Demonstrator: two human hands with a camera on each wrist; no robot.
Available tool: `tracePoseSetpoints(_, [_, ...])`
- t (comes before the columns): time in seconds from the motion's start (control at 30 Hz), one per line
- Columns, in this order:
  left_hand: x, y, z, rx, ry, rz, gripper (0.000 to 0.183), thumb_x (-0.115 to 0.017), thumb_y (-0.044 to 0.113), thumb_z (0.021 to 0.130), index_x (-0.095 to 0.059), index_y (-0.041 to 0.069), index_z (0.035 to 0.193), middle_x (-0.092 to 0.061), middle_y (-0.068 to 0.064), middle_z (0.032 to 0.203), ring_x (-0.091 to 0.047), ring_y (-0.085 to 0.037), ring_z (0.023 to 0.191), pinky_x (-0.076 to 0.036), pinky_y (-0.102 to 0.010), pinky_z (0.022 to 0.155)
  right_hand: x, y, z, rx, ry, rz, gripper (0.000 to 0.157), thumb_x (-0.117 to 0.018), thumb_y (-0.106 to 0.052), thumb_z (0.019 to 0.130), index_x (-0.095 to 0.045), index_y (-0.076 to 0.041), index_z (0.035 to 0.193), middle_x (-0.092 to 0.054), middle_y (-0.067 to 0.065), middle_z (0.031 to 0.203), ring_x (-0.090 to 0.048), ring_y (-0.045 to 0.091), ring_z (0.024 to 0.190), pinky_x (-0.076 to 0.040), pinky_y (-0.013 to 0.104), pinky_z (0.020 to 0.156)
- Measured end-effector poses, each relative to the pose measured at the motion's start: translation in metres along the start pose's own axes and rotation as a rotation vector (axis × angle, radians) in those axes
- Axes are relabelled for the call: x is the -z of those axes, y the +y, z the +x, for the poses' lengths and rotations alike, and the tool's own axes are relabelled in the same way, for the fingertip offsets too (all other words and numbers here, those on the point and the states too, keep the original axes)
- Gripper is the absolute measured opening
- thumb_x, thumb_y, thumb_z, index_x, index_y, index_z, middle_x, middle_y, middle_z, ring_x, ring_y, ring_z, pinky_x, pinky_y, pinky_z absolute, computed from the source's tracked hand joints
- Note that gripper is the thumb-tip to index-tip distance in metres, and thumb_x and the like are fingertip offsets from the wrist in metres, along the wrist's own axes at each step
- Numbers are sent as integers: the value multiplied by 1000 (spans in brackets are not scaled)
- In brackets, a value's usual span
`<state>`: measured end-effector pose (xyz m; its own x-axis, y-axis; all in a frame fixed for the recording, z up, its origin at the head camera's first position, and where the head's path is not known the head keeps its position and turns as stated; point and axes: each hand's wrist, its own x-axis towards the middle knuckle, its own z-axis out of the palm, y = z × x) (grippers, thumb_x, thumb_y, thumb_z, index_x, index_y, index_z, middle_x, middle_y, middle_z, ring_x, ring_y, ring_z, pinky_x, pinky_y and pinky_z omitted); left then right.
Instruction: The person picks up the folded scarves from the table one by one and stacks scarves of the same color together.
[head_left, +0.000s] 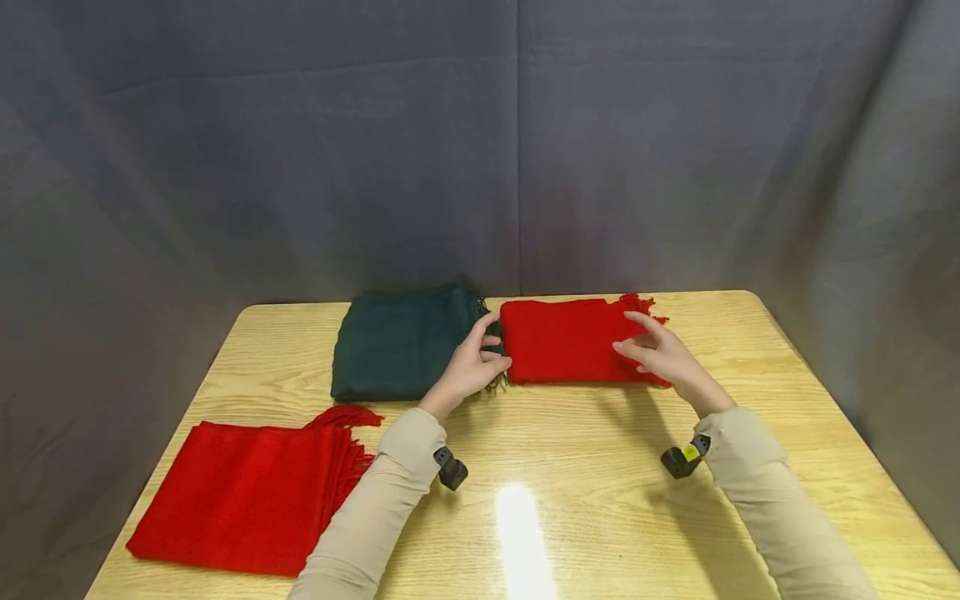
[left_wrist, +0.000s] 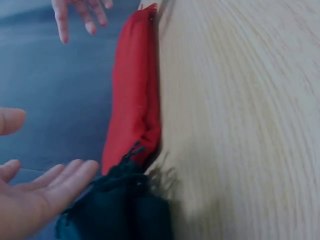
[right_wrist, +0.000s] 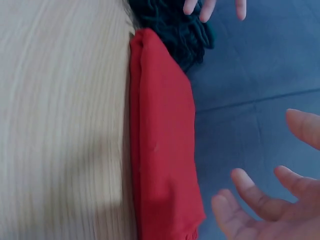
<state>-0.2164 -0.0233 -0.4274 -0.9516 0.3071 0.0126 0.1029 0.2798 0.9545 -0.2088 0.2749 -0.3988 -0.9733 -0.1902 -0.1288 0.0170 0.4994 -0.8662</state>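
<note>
A folded red scarf (head_left: 562, 342) with fringe at its right end lies near the table's back edge. My left hand (head_left: 471, 364) hovers by its left end, over the fringe of a folded dark green scarf (head_left: 401, 346). Above the red scarf's right end is my right hand (head_left: 663, 357). Both hands have loosely bent, spread fingers and hold nothing. In the right wrist view the right hand (right_wrist: 275, 205) stays apart from the red scarf (right_wrist: 162, 135). The left wrist view has the left hand (left_wrist: 42, 197) beside the green fringe; whether they touch I cannot tell.
Another folded red scarf (head_left: 240, 496), its fringe to the right, lies at the table's front left, near the left forearm. The light wooden table (head_left: 585, 500) has rounded back corners. Grey curtains (head_left: 480, 167) hang behind it and at both sides.
</note>
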Motion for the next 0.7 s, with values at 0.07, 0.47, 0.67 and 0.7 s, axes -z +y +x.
tracePoseSetpoints(0.07, [-3, -2, 5, -15, -5, -28, 70, -59, 4, 85, -23, 18, 143, -38, -21, 133, -50, -34, 111, -47, -41, 84, 4, 2, 3, -14, 7, -10, 70, -56, -27, 90, -17, -8, 145, -44, 27, 125, -46, 39, 111, -41, 49, 88])
tracePoseSetpoints(0.47, [-17, -7, 34, 37, 58, -60, 71, -63, 13, 83, -24, 17, 143, -30, -20, 139, -37, -37, 121, -35, -45, 97, 14, 17, 23, -53, 66, -46, 72, -58, -33, 88, -22, -3, 142, -30, 31, 136, -31, 43, 122, -30, 54, 97])
tracePoseSetpoints(0.67, [-23, -16, 45, 107, 81, -94, 75, -63, 16, 83, -20, 15, 144, -29, -17, 142, -32, -34, 126, -33, -44, 99, 14, 28, 27, -120, 82, -50, 74, -58, -37, 86, -23, -5, 143, -26, 31, 136, -26, 44, 123, -28, 57, 96])
tracePoseSetpoints(0.7, [-24, -18, 46, 113, 82, -104, 76, -63, 15, 83, -20, 14, 144, -29, -16, 142, -32, -33, 126, -33, -44, 100, 15, 31, 28, -127, 79, -43, 73, -58, -36, 86, -23, -6, 143, -25, 31, 136, -26, 45, 123, -28, 58, 96])
